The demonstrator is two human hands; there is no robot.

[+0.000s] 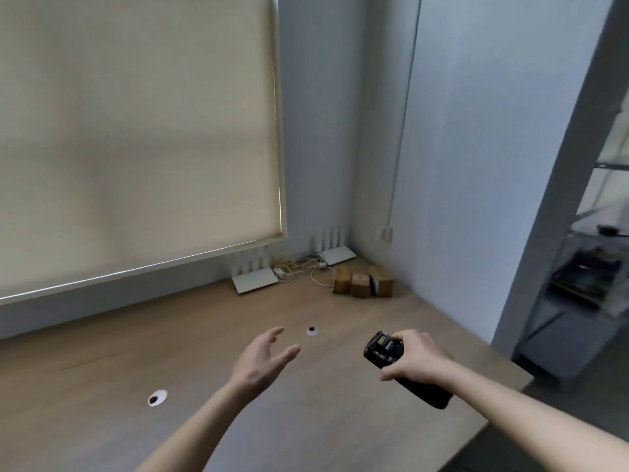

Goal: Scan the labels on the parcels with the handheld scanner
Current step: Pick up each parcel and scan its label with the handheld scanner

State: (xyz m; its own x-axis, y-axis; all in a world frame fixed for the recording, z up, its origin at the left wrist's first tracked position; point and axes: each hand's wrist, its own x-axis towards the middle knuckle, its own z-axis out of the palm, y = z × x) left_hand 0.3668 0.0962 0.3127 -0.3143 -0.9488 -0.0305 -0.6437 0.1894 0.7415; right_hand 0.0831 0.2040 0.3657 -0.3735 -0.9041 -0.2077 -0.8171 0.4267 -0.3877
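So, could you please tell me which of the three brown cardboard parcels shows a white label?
The rightmost brown cardboard parcel, nearest the wall: its left face carries a white label; the other two show none.

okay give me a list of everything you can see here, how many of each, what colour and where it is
parcels: three, brown cardboard, far right corner of the desk
handheld scanner: one, black, in the right hand
routers: two, white, by the back wall
cables: a tangle, white and yellowish, between the routers
cable holes: two, white-rimmed, in the desk
desk: one, brown wood
roller blind: one, beige, upper left
shelving: one, grey, far right, blurred
left hand: open, above the desk
right hand: grips the scanner
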